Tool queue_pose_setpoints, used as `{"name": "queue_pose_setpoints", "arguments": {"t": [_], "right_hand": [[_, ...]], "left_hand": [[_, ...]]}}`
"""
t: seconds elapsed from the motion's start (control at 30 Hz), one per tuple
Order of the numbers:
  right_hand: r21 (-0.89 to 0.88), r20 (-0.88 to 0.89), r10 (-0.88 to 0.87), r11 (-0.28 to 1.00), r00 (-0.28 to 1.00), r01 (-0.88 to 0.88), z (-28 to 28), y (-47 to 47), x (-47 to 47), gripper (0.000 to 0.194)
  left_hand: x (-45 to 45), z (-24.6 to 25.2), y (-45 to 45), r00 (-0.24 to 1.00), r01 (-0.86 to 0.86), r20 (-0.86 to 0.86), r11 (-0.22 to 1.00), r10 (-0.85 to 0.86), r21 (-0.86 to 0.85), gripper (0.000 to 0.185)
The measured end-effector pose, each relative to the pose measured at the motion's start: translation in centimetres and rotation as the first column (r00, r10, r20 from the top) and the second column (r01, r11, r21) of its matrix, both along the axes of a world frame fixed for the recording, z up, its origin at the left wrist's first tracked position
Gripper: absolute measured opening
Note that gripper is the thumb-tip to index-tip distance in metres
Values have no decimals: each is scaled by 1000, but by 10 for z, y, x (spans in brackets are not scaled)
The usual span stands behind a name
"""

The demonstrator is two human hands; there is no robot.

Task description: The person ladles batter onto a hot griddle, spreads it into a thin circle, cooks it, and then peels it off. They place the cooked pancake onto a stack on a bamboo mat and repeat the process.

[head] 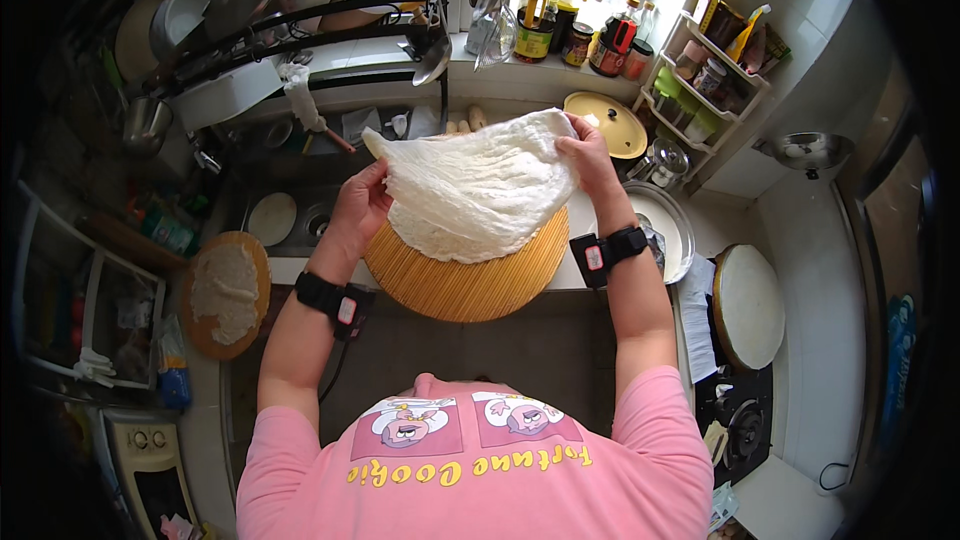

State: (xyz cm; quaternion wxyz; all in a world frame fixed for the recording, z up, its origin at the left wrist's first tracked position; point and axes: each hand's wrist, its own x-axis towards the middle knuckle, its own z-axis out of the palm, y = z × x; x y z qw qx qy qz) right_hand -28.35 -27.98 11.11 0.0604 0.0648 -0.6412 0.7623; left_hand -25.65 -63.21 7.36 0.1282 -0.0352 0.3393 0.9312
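A white, wrinkled sheet (pixel 480 172), by its look a damp gauze cloth, hangs stretched between my two hands. My left hand (pixel 363 201) pinches its left edge, and my right hand (pixel 588 156) grips its upper right corner between thumb and fingers. Beneath the sheet, a pale, rough-surfaced flat layer (pixel 450 237) lies on a round slatted mat (pixel 469 291), likely of reed or bamboo. The sheet covers the layer's far part, and whether the two touch there I cannot tell. The mat's front reaches past the counter edge.
A sink (pixel 319 221) holding a plate (pixel 272 218) is at left, near a wooden board (pixel 259 277) bearing a pale sheet. At right are a metal basin (pixel 682 221), a round white-topped pan or board (pixel 750 307) and a gas stove (pixel 742 427). Bottles (pixel 534 22) line the windowsill.
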Motion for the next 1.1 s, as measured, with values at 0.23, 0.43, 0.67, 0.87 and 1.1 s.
{"name": "queue_pose_setpoints", "arguments": {"t": [0.23,0.43,0.67,0.87,1.1], "right_hand": [[108,368,-120,990,922,86,-80,11,3,40],[273,597,-128,961,792,-50,-142,19,53,39],[423,506,-164,903,847,-78,-140,12,66,54],[297,563,-142,954,814,-39,-143,9,96,58],[413,487,-223,911,844,2,-159,3,109,66]], "left_hand": [[96,-71,10,961,82,276,977,-25,-195,23],[114,-121,8,829,189,559,954,-27,-234,22],[92,-122,8,917,50,364,855,166,-516,23],[102,-132,-5,929,97,331,755,164,-648,22],[92,-143,-8,985,-30,69,558,155,-829,28]]}}
